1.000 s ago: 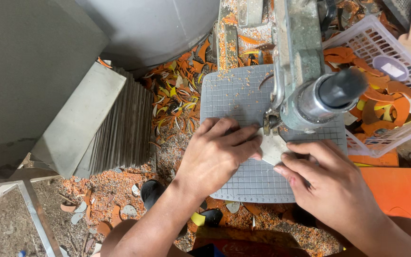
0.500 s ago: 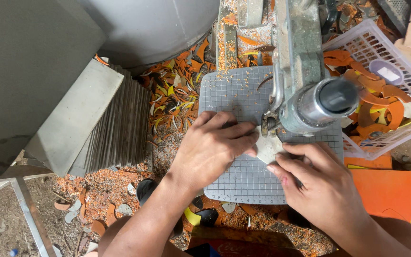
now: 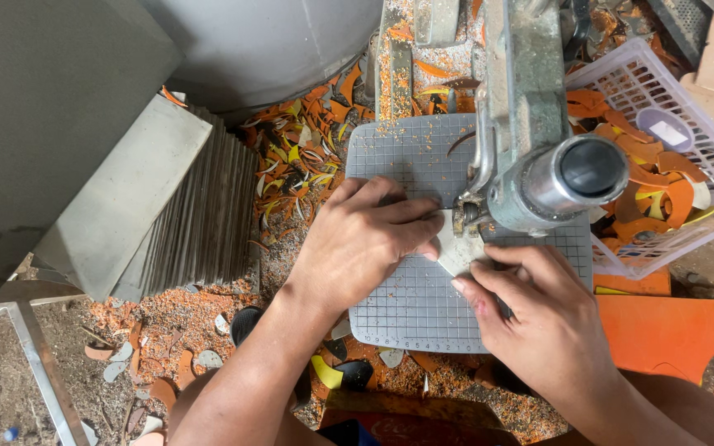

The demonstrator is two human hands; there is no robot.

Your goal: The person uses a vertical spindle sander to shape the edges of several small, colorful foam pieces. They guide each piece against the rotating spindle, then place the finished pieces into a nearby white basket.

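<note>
Down on the gridded grey cutting plate [image 3: 411, 306] of a saw machine [image 3: 530, 107], both hands press a small pale flat piece [image 3: 459, 250] against the plate, right beneath the machine's blade guide [image 3: 466, 216]. The left hand [image 3: 365, 239] lies palm down with its fingers spread over the piece's left edge, fingertips touching it; the right hand [image 3: 539, 318] holds the piece's lower right edge, fingers curled and pinched close on it. The piece sits near the middle of the plate, just in front of the round metal motor housing [image 3: 568, 177]. Orange, yellow and black offcuts [image 3: 307, 165] lie heaped behind and left of the plate, with orange dust scattered about. A stack of thin grey sheets [image 3: 192, 219] leans at the left. A white plastic basket [image 3: 708, 177] at the right holds curved orange scraps, and a flat orange sheet [image 3: 663, 330] lies below it
</note>
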